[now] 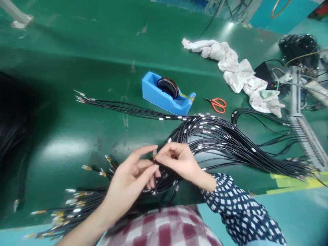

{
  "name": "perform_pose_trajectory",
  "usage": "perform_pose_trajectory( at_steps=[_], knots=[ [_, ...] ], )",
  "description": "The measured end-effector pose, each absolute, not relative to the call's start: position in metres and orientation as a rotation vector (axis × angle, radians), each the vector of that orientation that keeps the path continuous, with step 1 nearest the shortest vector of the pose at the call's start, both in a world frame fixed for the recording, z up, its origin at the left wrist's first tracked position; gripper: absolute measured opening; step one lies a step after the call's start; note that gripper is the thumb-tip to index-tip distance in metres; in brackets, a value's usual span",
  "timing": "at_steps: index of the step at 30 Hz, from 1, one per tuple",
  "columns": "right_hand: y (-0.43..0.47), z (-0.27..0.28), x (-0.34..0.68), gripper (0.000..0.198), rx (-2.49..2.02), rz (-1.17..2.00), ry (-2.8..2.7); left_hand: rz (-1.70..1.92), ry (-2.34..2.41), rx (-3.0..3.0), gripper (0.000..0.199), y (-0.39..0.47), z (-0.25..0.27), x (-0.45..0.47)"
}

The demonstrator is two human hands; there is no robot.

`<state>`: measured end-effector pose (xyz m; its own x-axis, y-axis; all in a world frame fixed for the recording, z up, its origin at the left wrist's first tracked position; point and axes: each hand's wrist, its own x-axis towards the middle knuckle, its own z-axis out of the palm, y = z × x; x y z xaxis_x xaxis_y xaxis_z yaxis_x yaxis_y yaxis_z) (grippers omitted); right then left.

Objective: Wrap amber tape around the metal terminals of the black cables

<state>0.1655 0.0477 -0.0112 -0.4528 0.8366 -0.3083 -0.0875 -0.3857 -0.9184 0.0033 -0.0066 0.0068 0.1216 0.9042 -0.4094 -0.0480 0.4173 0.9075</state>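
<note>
We hold a black cable over the near middle of the table, its slim round sheath running toward us from a small, flat, silvery connector with amber tape at its base. Our left hand has its grip closed around the cable between thumb and curled fingers, the forefinger stretched out to the connector's far end. Our right hand has thumb and forefinger pinched together at the amber tape.

To the right, we see a thick cable bundle fanning out, its glossy strands dotted with white labels, toward a slotted metal rack. To the near left lie many cable ends, silvery at the tips and wrapped in amber.

Beyond our hands stands a smooth, boxy tape dispenser of blue plastic, carrying a round brown tape roll. Scissors with looped orange handles lie to its right, and farther off is a crumpled, twisted white cloth. The table's green surface is shiny and scuffed; our right sleeve is dark with white patches
</note>
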Motion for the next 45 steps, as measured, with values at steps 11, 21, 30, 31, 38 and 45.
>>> perform_pose_trajectory(
  at_steps=[11,21,30,31,38,45],
  knots=[
    [0.039,-0.017,0.159,0.023,-0.913,1.997,-1.054,0.957,1.262,0.915,0.02,-0.003,0.005,0.008],
    [0.035,-0.013,0.155,0.022,-0.82,1.992,-0.986,0.975,1.105,0.742,0.019,-0.003,-0.004,0.005],
    [0.041,-0.013,0.167,0.016,-1.028,1.624,-1.397,0.935,1.158,0.625,0.011,-0.005,-0.004,0.002],
    [0.042,-0.014,0.168,0.015,-1.009,1.632,-1.41,0.942,1.14,0.603,0.011,-0.005,-0.003,0.004],
    [0.046,-0.016,0.167,0.018,-0.908,1.888,-1.203,0.952,1.075,0.614,0.013,-0.008,-0.004,0.007],
    [0.048,-0.017,0.167,0.017,-0.64,2.269,-0.924,0.943,1.06,0.655,0.013,-0.006,-0.006,0.01]
  ],
)
